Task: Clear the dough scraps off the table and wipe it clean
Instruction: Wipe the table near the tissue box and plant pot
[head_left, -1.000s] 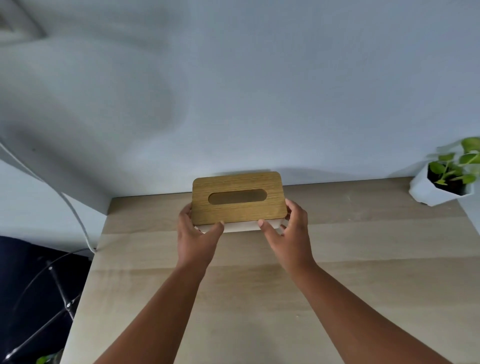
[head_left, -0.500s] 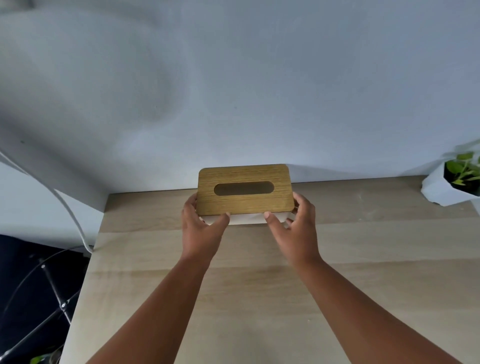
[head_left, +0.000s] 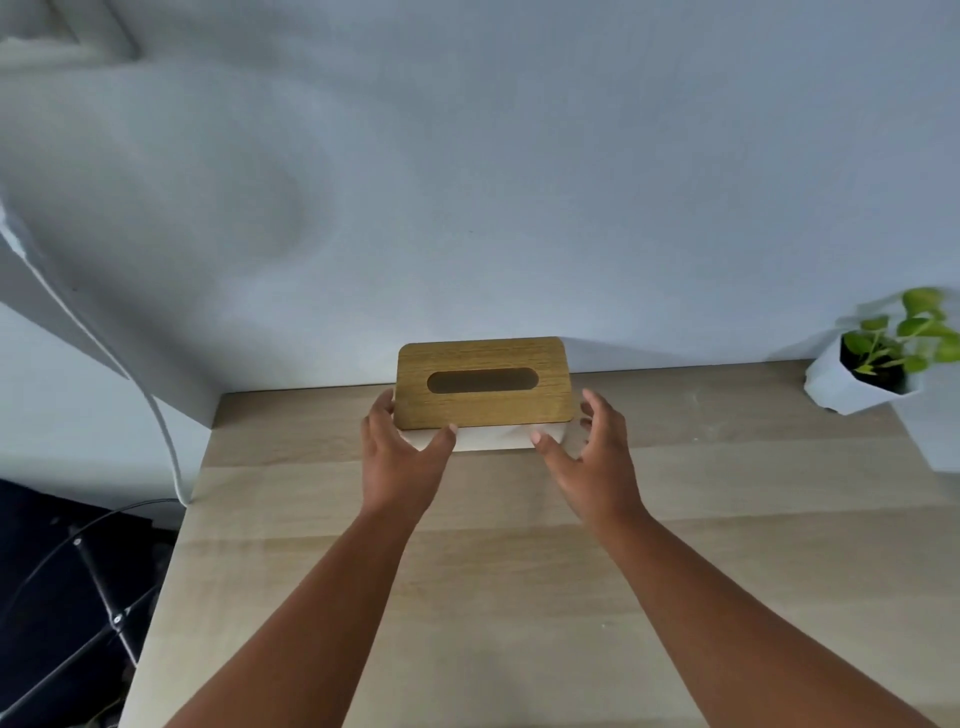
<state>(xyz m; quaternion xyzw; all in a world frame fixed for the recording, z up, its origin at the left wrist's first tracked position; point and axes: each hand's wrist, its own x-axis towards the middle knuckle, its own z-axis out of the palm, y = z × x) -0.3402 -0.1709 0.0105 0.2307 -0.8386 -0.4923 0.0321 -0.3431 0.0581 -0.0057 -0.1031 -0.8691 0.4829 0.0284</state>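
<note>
A tissue box (head_left: 483, 382) with a wooden slotted lid and a white base stands at the back of the light wooden table (head_left: 493, 582), against the wall. My left hand (head_left: 400, 457) holds its left end, thumb on the white front and fingers round the side. My right hand (head_left: 597, 457) hovers by the right end with fingers spread and off the box, the thumb close to the front corner. Faint pale smears (head_left: 693, 410) show on the tabletop to the right of the box. No cloth is in view.
A white faceted pot with a green plant (head_left: 857, 387) sits at the table's back right corner. A white cable (head_left: 169, 441) hangs down past the left edge. A black stand and wires (head_left: 98, 597) fill the floor at lower left.
The tissue box has been pushed back toward the wall. My right hand has let go and opened beside it; my left hand still holds the left end.
</note>
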